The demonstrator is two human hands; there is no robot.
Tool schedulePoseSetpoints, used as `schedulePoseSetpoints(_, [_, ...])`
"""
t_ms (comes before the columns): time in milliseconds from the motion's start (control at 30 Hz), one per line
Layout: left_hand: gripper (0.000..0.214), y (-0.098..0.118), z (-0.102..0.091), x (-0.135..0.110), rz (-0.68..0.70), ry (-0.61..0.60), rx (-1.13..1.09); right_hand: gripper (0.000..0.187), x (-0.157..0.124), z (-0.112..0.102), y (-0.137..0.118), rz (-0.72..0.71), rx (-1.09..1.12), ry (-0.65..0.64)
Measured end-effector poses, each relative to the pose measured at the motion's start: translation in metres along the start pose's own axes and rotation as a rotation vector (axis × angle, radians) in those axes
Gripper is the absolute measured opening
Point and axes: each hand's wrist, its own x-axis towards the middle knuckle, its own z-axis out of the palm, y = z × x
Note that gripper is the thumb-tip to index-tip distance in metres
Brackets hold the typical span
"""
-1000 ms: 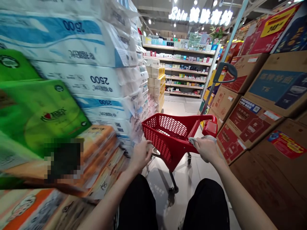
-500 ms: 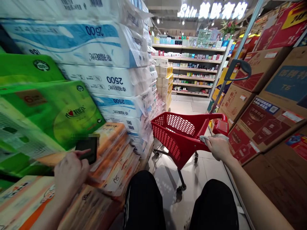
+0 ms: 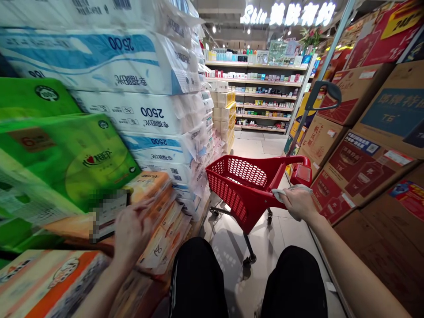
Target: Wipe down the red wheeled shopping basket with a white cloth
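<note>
rising beyond the fingers of your left hand (image 3: 130, 229) is a tall stack of white-and-blue packs (image 3: 135, 57). stacked cartons (image 3: 361, 150) stand to the right of the fingers of your right hand (image 3: 300, 202). the red cart (image 3: 255, 212) is between the two sets of fingers, its basket ahead and left of the right ones, its handle just beyond them. a green pack (image 3: 96, 165) slants beyond and left of your left fingers. orange packs (image 3: 162, 198) lie around and below those fingers, which are loosely bent and unclenched; you cannot tell whether they touch the wrap. a phone-like device (image 3: 114, 212), partly pixelated, rests just left of them. a pale cloth (image 3: 280, 193) is bunched under your right fingers, which curl together over it against the cart.
</note>
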Motion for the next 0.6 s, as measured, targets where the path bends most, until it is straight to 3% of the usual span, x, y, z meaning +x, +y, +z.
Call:
schedulePoseSetpoints(33, [0.04, 0.019, 0.01, 0.004, 0.045, 0.033, -0.054, 0.042, -0.001, 0.001, 0.003, -0.03, 0.017, 0.012])
schedulePoseSetpoints(133, [0.043, 0.081, 0.047, 0.017, 0.254, -0.026, -0.226, 0.04, -0.005, 0.002, 0.015, -0.075, 0.06, 0.038])
schedulePoseSetpoints(300, [0.049, 0.165, 0.115, 0.041, 0.511, -0.224, -0.297, 0.037, -0.017, 0.003, 0.044, -0.084, 0.146, 0.035])
schedulePoseSetpoints(433, [0.056, 0.201, 0.163, 0.062, 0.577, -0.274, -0.238, 0.035, -0.03, 0.0, 0.075, -0.065, 0.171, -0.005])
schedulePoseSetpoints(533, [0.048, 0.216, 0.189, 0.069, 0.565, -0.419, -0.163, 0.033, -0.042, -0.002, 0.088, 0.008, 0.114, 0.023])
schedulePoseSetpoints(600, [0.042, 0.223, 0.2, 0.068, 0.554, -0.503, -0.109, 0.03, -0.049, -0.001, 0.083, 0.122, 0.033, 0.084])
